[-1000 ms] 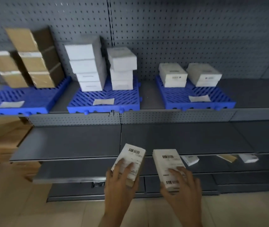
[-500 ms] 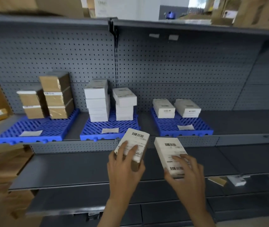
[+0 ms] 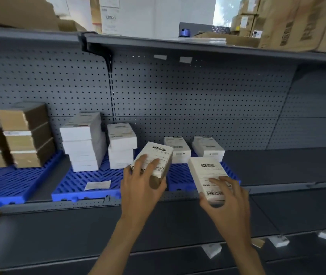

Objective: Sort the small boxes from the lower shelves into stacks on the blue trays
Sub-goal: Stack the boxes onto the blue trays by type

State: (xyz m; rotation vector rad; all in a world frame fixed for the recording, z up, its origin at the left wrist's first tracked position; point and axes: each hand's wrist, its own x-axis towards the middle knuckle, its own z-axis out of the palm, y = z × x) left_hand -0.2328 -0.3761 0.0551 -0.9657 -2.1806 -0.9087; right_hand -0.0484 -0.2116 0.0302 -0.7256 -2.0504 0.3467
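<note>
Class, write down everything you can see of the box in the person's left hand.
Small oblong box, apparently cardboard: brown sides, white label with barcodes covering the top, print unreadable. Closed, far end tilted up, held in the air before the middle blue tray and right blue tray. Only the left hand touches it, fingers curled over the label.

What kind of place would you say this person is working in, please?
Probably a warehouse or stockroom: grey metal shelving with a pegboard back, small labelled boxes stacked on blue trays, and large cardboard cartons on the top shelf.
</note>
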